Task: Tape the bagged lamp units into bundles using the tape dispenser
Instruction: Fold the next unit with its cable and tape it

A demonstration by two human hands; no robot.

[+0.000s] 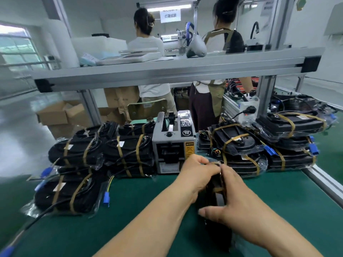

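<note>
here | left hand, right hand grip bundle | table rail rightward

A desk covered in green matting was spanned by an aluminium-framed shelf. A window was set in the left wall beside a pale, glossy floor, on which cardboard boxes were piled. Beyond the shelf, two people were seen from behind, lit by a strip light.

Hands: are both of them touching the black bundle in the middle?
Touching. The head view shows the left hand and the right hand both curled round the upright black bundle, gripping it from either side.
</note>
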